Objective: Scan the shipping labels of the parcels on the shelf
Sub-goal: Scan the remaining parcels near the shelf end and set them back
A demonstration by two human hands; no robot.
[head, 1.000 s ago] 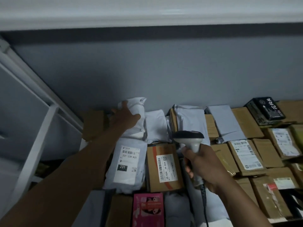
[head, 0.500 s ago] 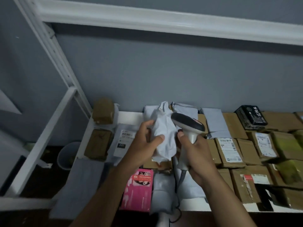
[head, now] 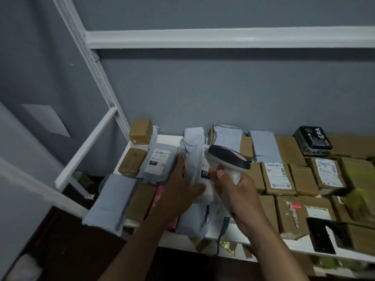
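Note:
My left hand (head: 182,187) holds a white poly-bag parcel (head: 193,157) lifted above the shelf, thumb across its front. A dark strip of its label reading "010" (head: 204,173) shows between my hands. My right hand (head: 237,191) grips the handle of a white barcode scanner (head: 227,159) with a dark head, held right against the parcel; a red spot glows on its head. Its grey cable (head: 221,232) hangs down over the shelf's front edge.
The white shelf (head: 229,234) is packed with brown cardboard boxes (head: 278,179) and grey mailer bags (head: 158,161), several with labels up. A black box (head: 313,138) sits at the back right. The white shelf post (head: 95,63) and a crossbar (head: 223,38) frame the bay.
My left hand took the white bag from the back of the shelf and brought it to the scanner. The bag has since turned, so a label strip faces up. The view has pulled back.

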